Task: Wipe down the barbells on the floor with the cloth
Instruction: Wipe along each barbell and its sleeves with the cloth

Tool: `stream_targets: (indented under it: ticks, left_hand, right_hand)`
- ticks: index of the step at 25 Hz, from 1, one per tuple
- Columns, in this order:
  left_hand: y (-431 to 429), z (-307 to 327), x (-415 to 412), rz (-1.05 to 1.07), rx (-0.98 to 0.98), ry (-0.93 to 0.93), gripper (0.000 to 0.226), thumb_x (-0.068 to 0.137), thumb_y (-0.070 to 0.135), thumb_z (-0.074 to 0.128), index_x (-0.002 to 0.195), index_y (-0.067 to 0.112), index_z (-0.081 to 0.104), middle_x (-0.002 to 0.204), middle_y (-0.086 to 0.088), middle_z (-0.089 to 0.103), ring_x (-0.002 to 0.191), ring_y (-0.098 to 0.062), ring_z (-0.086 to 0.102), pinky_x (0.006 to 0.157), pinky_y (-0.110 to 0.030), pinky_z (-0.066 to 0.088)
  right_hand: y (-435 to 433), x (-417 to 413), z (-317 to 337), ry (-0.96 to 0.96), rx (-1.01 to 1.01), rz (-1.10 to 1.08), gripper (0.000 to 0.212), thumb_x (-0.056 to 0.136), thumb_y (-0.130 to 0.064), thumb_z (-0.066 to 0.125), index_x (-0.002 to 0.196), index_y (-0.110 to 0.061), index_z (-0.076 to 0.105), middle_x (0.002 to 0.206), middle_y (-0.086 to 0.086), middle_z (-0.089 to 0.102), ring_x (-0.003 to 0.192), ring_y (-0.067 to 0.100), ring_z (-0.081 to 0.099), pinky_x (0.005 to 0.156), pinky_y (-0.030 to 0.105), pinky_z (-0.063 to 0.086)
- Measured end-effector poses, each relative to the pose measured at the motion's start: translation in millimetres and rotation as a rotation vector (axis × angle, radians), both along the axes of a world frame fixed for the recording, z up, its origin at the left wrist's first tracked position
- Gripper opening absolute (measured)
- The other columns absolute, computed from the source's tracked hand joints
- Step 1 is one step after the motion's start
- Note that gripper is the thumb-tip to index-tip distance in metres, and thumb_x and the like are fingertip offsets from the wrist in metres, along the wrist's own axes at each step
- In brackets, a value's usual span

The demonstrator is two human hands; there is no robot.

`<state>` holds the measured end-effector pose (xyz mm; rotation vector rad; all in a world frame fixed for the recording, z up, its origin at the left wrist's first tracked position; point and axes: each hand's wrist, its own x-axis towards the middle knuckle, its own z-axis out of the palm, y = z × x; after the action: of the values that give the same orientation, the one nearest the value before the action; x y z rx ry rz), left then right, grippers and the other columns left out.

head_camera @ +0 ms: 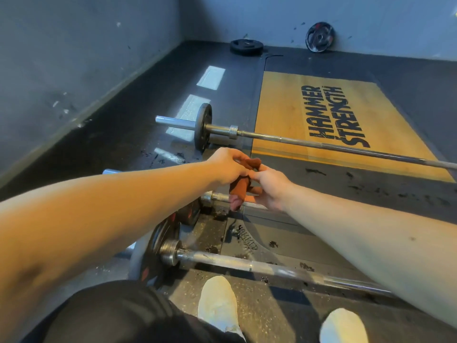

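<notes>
Now, with left hand (227, 164) and right hand (270, 191) both pinching the brown cloth (243, 185) just above the middle barbell (218, 197), lower it, wrap fully round the shaft, then slide firmly.

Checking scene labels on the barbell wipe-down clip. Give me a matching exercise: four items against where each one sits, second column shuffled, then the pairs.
Items:
1. cloth
2. far barbell
3. glossy plate
4. matte plate

Places:
A. leaning on the back wall
B. lying across the wooden platform
C. flat on the floor by the corner
D. gripped by left hand and right hand

Pairs: 1-D, 2-B, 3-A, 4-C
</notes>
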<state>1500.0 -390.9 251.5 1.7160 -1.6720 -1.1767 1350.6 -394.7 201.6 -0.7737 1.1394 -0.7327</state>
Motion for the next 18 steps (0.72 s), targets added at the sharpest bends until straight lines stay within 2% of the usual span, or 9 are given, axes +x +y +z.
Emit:
stream_targets:
  ticks: [3, 4, 5, 7, 9, 12, 14, 16, 18]
  left_hand:
    - [15, 27, 9, -0.004, -0.021, 0.004, 0.029, 0.098, 0.014, 0.065, 0.125, 0.024, 0.069, 0.107, 0.000, 0.071, 0.096, -0.014, 0.069, 0.075, -0.027, 0.061]
    - [21, 35, 11, -0.009, -0.028, -0.014, 0.030, 0.098, 0.011, 0.063, 0.124, 0.024, 0.070, 0.107, -0.001, 0.071, 0.097, -0.016, 0.070, 0.079, -0.032, 0.062]
    - [28, 43, 11, -0.028, -0.044, -0.040, 0.031, 0.096, 0.007, 0.063, 0.123, 0.023, 0.071, 0.106, -0.001, 0.072, 0.096, -0.016, 0.070, 0.080, -0.033, 0.062]
    - [44, 57, 14, -0.076, -0.125, -0.120, 0.035, 0.093, -0.001, 0.063, 0.120, 0.019, 0.072, 0.099, 0.004, 0.072, 0.084, -0.002, 0.068, 0.074, -0.020, 0.060]
    - [59, 70, 24, -0.052, -0.226, -0.214, 0.037, 0.090, -0.004, 0.065, 0.120, 0.017, 0.073, 0.103, 0.003, 0.073, 0.082, 0.000, 0.067, 0.075, -0.017, 0.059]
    - [62, 82, 44, 0.088, -0.285, -0.297, 0.034, 0.087, 0.001, 0.073, 0.118, 0.014, 0.071, 0.114, -0.005, 0.070, 0.100, -0.018, 0.069, 0.092, -0.034, 0.058]
    - [59, 86, 55, 0.138, -0.303, -0.359, 0.024, 0.085, 0.007, 0.077, 0.107, 0.013, 0.070, 0.108, -0.004, 0.069, 0.098, -0.020, 0.068, 0.089, -0.035, 0.058]
    - [55, 85, 69, 0.181, -0.312, -0.388, 0.012, 0.086, 0.010, 0.077, 0.093, 0.014, 0.069, 0.100, -0.006, 0.070, 0.092, -0.021, 0.068, 0.080, -0.032, 0.059]
    - [50, 75, 88, 0.209, -0.262, -0.360, 0.013, 0.087, 0.010, 0.076, 0.084, 0.016, 0.065, 0.094, -0.008, 0.071, 0.087, -0.021, 0.071, 0.075, -0.031, 0.061]
  right_hand:
    - [4, 9, 17, 0.055, -0.149, -0.032, 0.082, 0.089, -0.015, 0.073, 0.157, -0.037, 0.031, 0.137, 0.006, 0.063, 0.116, 0.035, 0.065, 0.090, 0.051, 0.056]
    - [7, 12, 24, 0.107, -0.209, -0.054, 0.088, 0.087, -0.010, 0.075, 0.158, -0.034, 0.029, 0.139, 0.003, 0.061, 0.118, 0.031, 0.063, 0.089, 0.046, 0.056]
    - [14, 14, 32, 0.158, -0.257, -0.093, 0.084, 0.086, -0.004, 0.075, 0.156, -0.028, 0.035, 0.135, 0.003, 0.062, 0.117, 0.028, 0.063, 0.087, 0.040, 0.057]
    - [27, 16, 51, 0.267, -0.332, -0.165, 0.067, 0.085, 0.004, 0.073, 0.143, -0.022, 0.050, 0.115, 0.005, 0.065, 0.107, 0.025, 0.064, 0.074, 0.030, 0.057]
    - [36, 21, 69, 0.339, -0.433, -0.149, 0.051, 0.085, 0.003, 0.072, 0.125, -0.021, 0.052, 0.102, 0.004, 0.063, 0.097, 0.024, 0.063, 0.064, 0.027, 0.051]
    - [42, 41, 81, 0.387, -0.565, -0.112, 0.038, 0.086, -0.003, 0.071, 0.107, -0.024, 0.048, 0.101, 0.005, 0.062, 0.096, 0.025, 0.063, 0.077, 0.039, 0.058]
    - [39, 55, 85, 0.406, -0.604, -0.111, 0.034, 0.088, -0.005, 0.070, 0.102, -0.026, 0.046, 0.095, 0.000, 0.059, 0.095, 0.023, 0.062, 0.083, 0.040, 0.057]
    - [32, 72, 87, 0.444, -0.622, -0.107, 0.032, 0.089, -0.009, 0.070, 0.105, -0.023, 0.046, 0.092, -0.004, 0.055, 0.090, 0.019, 0.058, 0.082, 0.036, 0.054]
    - [25, 91, 82, 0.479, -0.625, -0.096, 0.031, 0.089, -0.010, 0.069, 0.107, -0.022, 0.046, 0.091, -0.005, 0.054, 0.087, 0.017, 0.056, 0.081, 0.035, 0.052]
